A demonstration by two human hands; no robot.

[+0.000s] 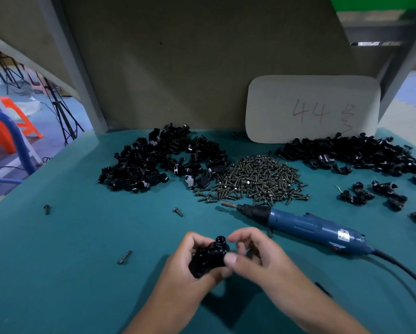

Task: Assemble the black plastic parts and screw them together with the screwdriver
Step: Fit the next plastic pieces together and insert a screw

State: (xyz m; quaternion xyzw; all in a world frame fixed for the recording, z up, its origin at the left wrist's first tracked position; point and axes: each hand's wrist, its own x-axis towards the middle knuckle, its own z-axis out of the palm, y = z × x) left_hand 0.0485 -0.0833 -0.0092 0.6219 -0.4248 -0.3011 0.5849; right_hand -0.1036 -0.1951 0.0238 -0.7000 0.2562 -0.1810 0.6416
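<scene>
Both hands met low over the green counter (57, 273): the left hand (190, 266) curled around a black plastic part (208, 257), its round socket facing up and away, the right hand (255, 255) pinching its side. One blue screwdriver (306, 227) lay just behind, tip pointing left. Two black part heaps (158, 160) flanked one screw pile (257, 179); three loose screws (178, 211) lay apart.

We note a teal table (57, 237) backed by a drab olive board wall (166, 63), with a grey post (81, 75) at its left edge. Beyond lie a blue floor (45, 145), an orange plastic stool (6, 124) and a black tripod (62, 112). Light is dim.
</scene>
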